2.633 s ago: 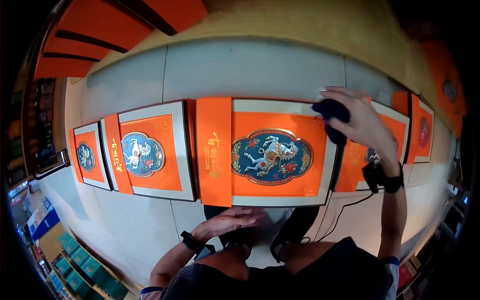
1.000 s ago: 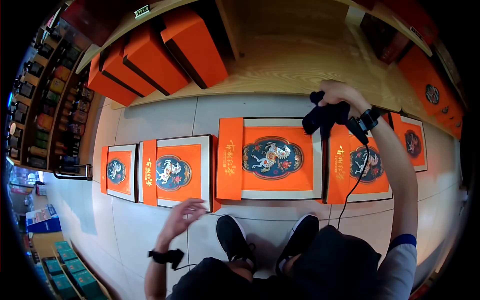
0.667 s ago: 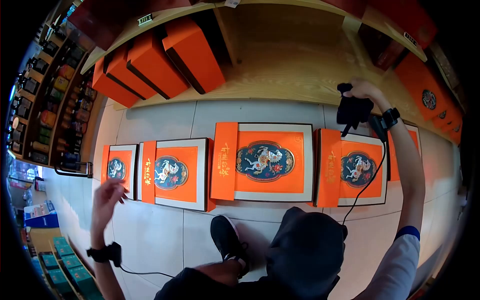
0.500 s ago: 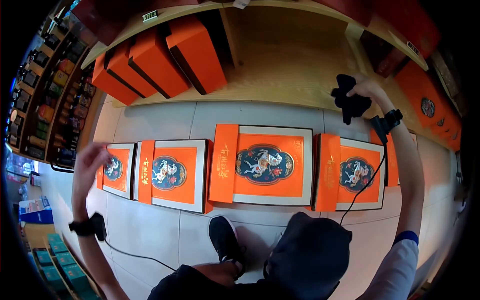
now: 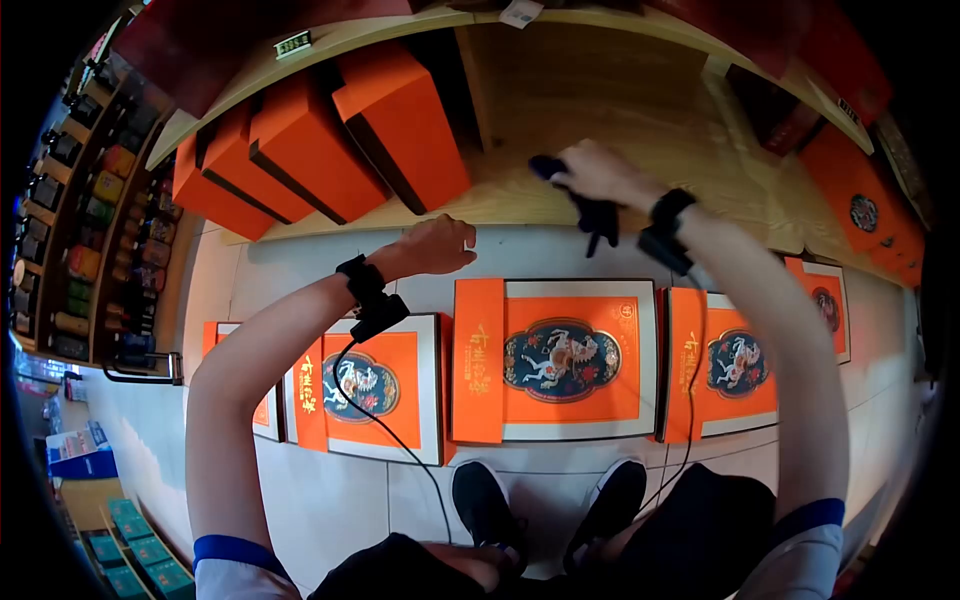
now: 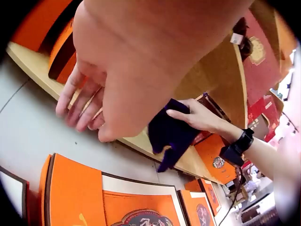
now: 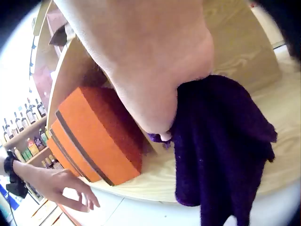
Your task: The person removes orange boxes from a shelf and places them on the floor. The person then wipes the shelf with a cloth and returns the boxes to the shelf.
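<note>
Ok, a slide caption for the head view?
Right hand holds a dark blue cloth over the light wooden shelf, left hand open near orange rectangular boxes.

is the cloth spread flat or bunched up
Bunched up: the right hand holds the cloth in a wad on the shelf, a loose end hanging over its edge.
</note>
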Available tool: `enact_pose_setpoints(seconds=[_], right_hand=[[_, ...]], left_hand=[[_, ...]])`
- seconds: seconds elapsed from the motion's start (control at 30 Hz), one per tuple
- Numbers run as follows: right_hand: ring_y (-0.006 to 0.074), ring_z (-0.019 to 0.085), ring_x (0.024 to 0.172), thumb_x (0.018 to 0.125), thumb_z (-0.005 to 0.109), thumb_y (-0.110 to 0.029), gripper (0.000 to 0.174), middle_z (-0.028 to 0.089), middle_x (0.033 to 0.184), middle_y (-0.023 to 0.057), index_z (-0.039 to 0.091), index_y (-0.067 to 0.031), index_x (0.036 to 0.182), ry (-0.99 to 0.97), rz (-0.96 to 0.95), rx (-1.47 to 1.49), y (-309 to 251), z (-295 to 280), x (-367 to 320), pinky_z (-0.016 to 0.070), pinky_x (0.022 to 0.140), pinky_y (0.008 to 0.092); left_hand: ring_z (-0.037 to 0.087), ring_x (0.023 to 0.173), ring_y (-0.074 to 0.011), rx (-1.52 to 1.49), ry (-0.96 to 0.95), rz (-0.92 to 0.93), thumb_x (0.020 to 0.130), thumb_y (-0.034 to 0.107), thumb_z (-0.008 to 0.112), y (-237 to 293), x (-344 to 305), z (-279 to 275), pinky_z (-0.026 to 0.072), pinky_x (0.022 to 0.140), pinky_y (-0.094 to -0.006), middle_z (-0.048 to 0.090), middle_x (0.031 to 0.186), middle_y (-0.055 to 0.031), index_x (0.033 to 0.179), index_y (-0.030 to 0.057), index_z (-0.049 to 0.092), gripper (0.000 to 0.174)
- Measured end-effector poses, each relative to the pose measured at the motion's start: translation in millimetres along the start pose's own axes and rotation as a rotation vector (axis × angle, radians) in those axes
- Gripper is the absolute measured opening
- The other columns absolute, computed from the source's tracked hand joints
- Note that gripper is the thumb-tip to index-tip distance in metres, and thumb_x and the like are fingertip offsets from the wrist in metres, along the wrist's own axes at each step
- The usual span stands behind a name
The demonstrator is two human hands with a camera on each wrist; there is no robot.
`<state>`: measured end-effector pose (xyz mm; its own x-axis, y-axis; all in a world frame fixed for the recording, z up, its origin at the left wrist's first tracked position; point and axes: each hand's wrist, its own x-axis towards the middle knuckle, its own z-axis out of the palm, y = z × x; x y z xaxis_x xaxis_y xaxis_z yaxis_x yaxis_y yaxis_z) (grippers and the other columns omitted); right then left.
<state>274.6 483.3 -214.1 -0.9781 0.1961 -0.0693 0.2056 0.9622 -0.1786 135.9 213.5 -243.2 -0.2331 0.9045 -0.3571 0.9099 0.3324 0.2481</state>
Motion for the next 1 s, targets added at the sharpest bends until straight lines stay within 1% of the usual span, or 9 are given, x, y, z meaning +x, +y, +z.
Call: enact_pose_setpoints(seconds=[0.1, 0.2, 0.27, 0.4, 0.5, 0.6, 0.7, 0.83, 1.0], right_hand=[[0.0395, 0.071, 0.092, 0.094, 0.070, -0.033, 0.036, 0.072, 0.095, 0.0256, 0.074, 0.0015, 0.100, 0.026, -0.174, 0.132, -29, 40, 21, 0.0568, 0.085, 0.0466], [0.0415, 0.069, 0.090, 0.093, 0.068, -0.026, 0.034, 0.069, 0.095, 0.0245, 0.068, -0.0038, 0.118, -0.045, -0.193, 0.180, -59, 65, 19, 0.0539, 0.089, 0.0483], [0.0420, 0.067, 0.086, 0.093, 0.067, -0.023, 0.039, 0.068, 0.090, 0.0228, 0.060, -0.0043, 0.126, 0.045, -0.289, 0.055, -71, 81, 23, 0.0529, 0.087, 0.0490], [0.0413, 0.066, 0.082, 0.094, 0.064, -0.023, 0.037, 0.068, 0.090, 0.0216, 0.057, -0.0046, 0.124, 0.138, -0.392, 0.052, -69, 114, 32, 0.0532, 0.084, 0.0484], [0.0392, 0.068, 0.084, 0.093, 0.067, -0.026, 0.038, 0.070, 0.094, 0.0206, 0.060, 0.0007, 0.119, 0.129, -0.323, 0.063, -75, 119, 36, 0.0550, 0.075, 0.0471], [0.0396, 0.069, 0.083, 0.095, 0.066, -0.028, 0.033, 0.070, 0.100, 0.0202, 0.061, 0.0013, 0.111, 0.382, -0.411, 0.078, -78, 131, 34, 0.0554, 0.072, 0.0472], [0.0374, 0.071, 0.083, 0.097, 0.061, -0.023, 0.026, 0.069, 0.103, 0.0211, 0.060, -0.0007, 0.110, 0.298, -0.394, 0.029, -74, 135, 31, 0.0554, 0.071, 0.0467], [0.0326, 0.072, 0.074, 0.090, 0.061, -0.012, 0.022, 0.071, 0.082, 0.0155, 0.061, -0.0003, 0.109, 0.345, -0.360, -0.119, -79, 143, 37, 0.0553, 0.063, 0.0427], [0.0284, 0.073, 0.071, 0.088, 0.060, -0.010, 0.024, 0.071, 0.074, 0.0125, 0.061, 0.0018, 0.108, 0.394, -0.377, -0.204, -79, 147, 34, 0.0543, 0.057, 0.0393]], left_hand=[[0.074, 0.088, -0.0264, -0.047, 0.085, 0.014, 0.095, 0.022, 0.064, -14, 23, 12, 0.0576, 0.077, -0.0362, 0.076, 0.090, -0.0105, 0.106, 0.0042, 0.071, 0.022], [0.074, 0.082, -0.0296, -0.210, 0.457, 0.083, 0.082, 0.003, 0.073, -33, 31, 29, 0.0584, 0.072, -0.0365, 0.075, 0.086, -0.0136, 0.094, 0.0000, 0.073, 0.012], [0.072, 0.093, -0.0316, -0.277, 0.474, 0.070, 0.083, 0.001, 0.072, -27, 22, 34, 0.0570, 0.081, -0.0388, 0.073, 0.096, -0.0152, 0.100, -0.0022, 0.069, 0.017], [0.065, 0.108, -0.0376, -0.142, 0.487, 0.043, 0.086, 0.001, 0.068, -27, 17, 43, 0.0535, 0.090, -0.0434, 0.065, 0.121, -0.0189, 0.113, -0.0015, 0.062, 0.027], [0.061, 0.110, -0.0431, -0.144, 0.519, 0.101, 0.086, -0.001, 0.065, -32, 21, 55, 0.0518, 0.092, -0.0488, 0.059, 0.128, -0.0231, 0.123, -0.0012, 0.055, 0.039], [0.059, 0.111, -0.0459, -0.147, 0.494, 0.059, 0.085, -0.004, 0.061, -29, 23, 71, 0.0512, 0.091, -0.0509, 0.058, 0.127, -0.0261, 0.132, -0.0011, 0.047, 0.049], [0.059, 0.109, -0.0475, -0.061, 0.622, 0.167, 0.085, -0.006, 0.057, -30, 28, 77, 0.0524, 0.086, -0.0518, 0.058, 0.128, -0.0279, 0.135, -0.0005, 0.043, 0.053], [0.064, 0.091, -0.0484, -0.038, 0.478, -0.029, 0.083, -0.010, 0.053, -29, 33, 71, 0.0525, 0.076, -0.0528, 0.067, 0.102, -0.0287, 0.134, -0.0012, 0.047, 0.053], [0.065, 0.083, -0.0473, 0.020, 0.499, 0.039, 0.079, -0.012, 0.054, -36, 43, 61, 0.0525, 0.073, -0.0506, 0.068, 0.091, -0.0285, 0.135, -0.0017, 0.051, 0.057]])
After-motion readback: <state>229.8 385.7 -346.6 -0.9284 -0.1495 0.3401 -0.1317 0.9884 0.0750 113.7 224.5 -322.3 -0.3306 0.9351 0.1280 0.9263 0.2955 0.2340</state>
